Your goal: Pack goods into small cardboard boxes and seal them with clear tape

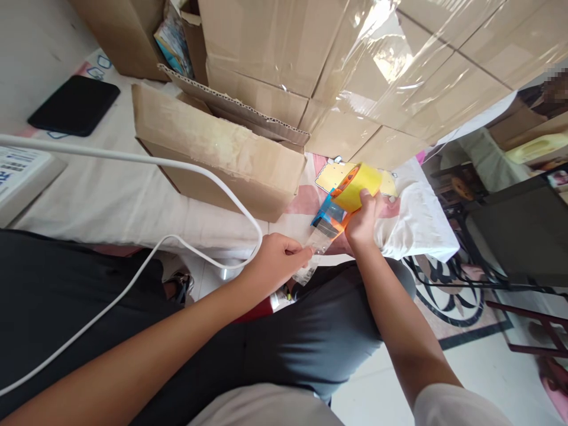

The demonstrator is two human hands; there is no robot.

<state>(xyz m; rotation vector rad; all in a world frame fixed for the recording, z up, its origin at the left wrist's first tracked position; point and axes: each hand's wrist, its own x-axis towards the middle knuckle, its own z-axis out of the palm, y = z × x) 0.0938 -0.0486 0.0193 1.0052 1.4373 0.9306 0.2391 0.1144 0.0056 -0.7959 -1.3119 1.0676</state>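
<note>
My right hand grips a tape dispenser with an orange and blue body and a yellow roll of tape on it. From the dispenser a strip of clear tape runs down to my left hand, whose thumb and fingers pinch its free end. Just beyond my left hand stands a cardboard box with its top flaps raised. Both hands are near the front edge of the cloth-covered table.
Tape-wrapped stacked cartons rise behind the box. A white cable loops across the left side, near my left forearm. A black phone-like slab lies at the far left. A black-framed rack stands at the right.
</note>
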